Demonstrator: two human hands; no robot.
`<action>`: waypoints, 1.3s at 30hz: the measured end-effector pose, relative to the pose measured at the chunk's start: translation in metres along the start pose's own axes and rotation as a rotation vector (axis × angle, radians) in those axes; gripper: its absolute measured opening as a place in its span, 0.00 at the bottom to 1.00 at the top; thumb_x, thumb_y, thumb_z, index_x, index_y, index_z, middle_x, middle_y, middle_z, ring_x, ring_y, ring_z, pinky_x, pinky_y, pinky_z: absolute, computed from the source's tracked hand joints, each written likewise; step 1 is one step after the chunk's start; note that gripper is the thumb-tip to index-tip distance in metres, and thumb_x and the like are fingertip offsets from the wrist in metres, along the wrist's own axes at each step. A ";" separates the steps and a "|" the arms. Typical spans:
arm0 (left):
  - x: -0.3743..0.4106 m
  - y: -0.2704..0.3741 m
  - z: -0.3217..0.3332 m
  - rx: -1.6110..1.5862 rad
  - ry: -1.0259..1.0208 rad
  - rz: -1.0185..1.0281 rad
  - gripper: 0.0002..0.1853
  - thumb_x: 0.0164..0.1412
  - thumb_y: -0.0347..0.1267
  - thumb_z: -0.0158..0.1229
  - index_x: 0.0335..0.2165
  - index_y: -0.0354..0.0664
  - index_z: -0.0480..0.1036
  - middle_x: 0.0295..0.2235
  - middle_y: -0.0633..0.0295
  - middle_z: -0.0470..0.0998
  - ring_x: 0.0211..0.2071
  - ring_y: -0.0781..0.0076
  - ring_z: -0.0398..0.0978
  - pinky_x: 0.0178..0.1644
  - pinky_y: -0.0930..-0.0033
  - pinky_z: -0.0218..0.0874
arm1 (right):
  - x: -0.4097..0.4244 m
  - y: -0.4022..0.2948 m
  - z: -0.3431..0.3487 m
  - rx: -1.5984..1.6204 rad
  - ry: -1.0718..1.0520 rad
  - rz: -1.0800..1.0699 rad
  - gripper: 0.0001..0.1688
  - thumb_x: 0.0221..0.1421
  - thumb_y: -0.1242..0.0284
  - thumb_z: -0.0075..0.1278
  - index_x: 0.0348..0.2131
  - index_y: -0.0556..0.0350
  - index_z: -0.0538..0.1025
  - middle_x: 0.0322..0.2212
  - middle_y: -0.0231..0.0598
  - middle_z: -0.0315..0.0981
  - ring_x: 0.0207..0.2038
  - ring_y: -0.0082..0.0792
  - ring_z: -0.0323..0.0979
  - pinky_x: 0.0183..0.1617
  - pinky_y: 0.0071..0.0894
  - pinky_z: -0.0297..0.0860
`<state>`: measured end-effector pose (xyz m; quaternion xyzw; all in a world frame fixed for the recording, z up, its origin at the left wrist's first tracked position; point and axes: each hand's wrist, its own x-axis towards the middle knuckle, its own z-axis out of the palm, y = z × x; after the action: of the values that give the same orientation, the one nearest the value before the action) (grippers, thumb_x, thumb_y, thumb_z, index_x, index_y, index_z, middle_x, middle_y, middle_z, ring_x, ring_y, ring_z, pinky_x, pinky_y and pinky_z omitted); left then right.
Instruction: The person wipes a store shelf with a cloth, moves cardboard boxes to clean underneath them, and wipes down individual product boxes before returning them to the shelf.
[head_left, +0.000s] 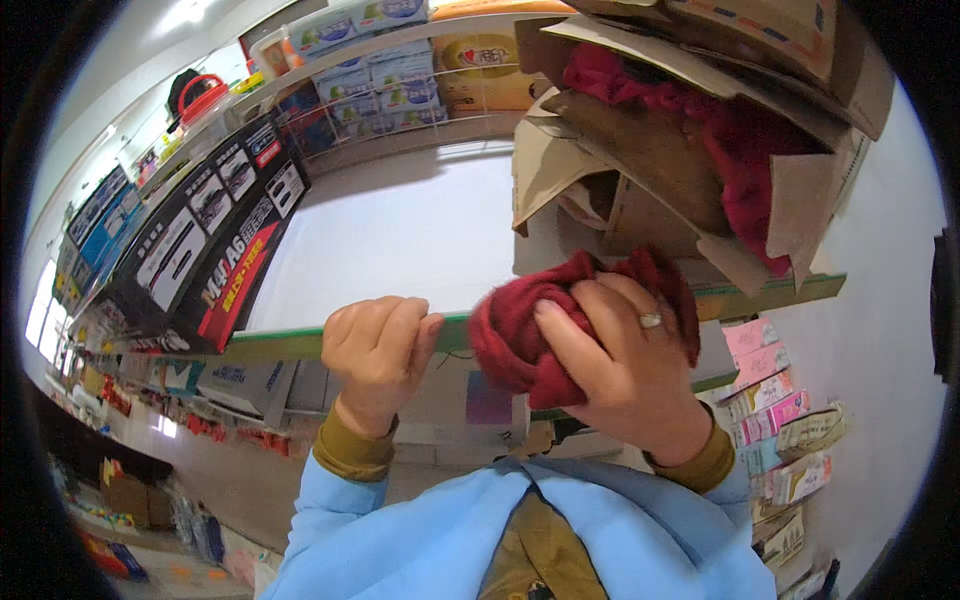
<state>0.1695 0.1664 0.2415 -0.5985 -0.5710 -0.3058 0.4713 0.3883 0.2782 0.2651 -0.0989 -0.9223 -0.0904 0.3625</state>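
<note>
Bunched up in my right hand (626, 360) is a dark red cloth (510, 337), held just above the green front edge of a white shelf. My left hand (379, 345) has its fingers curled at the same shelf edge, to the left of the cloth; what lies inside the fingers is hidden. Beyond my right hand stands an open cardboard box (667, 157) with raised flaps. Brighter red fabric (739, 172) shows between its flaps.
A black printed box (217, 217) stands on the left of the white shelf (397, 232). Wrapped packs (375, 86) and an orange-yellow box (484, 67) are at the back, behind wire rails. Packaged goods (772, 412) are stacked lower right.
</note>
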 end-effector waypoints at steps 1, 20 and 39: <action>0.000 0.001 -0.001 0.002 -0.006 0.001 0.08 0.53 0.36 0.59 0.24 0.44 0.72 0.20 0.66 0.73 0.22 0.69 0.69 0.29 0.68 0.57 | -0.005 0.005 -0.006 -0.045 -0.057 0.025 0.36 0.27 0.67 0.63 0.43 0.49 0.73 0.43 0.44 0.64 0.46 0.49 0.64 0.48 0.46 0.62; -0.006 0.002 -0.004 -0.075 -0.023 0.008 0.16 0.50 0.43 0.62 0.28 0.40 0.74 0.24 0.61 0.75 0.25 0.66 0.72 0.31 0.66 0.60 | -0.059 0.088 -0.056 -0.040 0.119 0.348 0.37 0.22 0.71 0.53 0.42 0.53 0.72 0.42 0.49 0.69 0.45 0.55 0.67 0.49 0.47 0.64; -0.009 -0.003 0.002 0.006 0.037 0.105 0.22 0.50 0.48 0.61 0.29 0.39 0.74 0.24 0.62 0.74 0.24 0.68 0.72 0.30 0.69 0.61 | -0.031 0.058 -0.056 -0.119 -0.234 0.272 0.38 0.29 0.69 0.60 0.46 0.48 0.69 0.43 0.43 0.67 0.44 0.46 0.68 0.46 0.45 0.66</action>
<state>0.1647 0.1641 0.2333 -0.6206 -0.5309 -0.2899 0.4990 0.4612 0.3177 0.2895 -0.2537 -0.9293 -0.0827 0.2553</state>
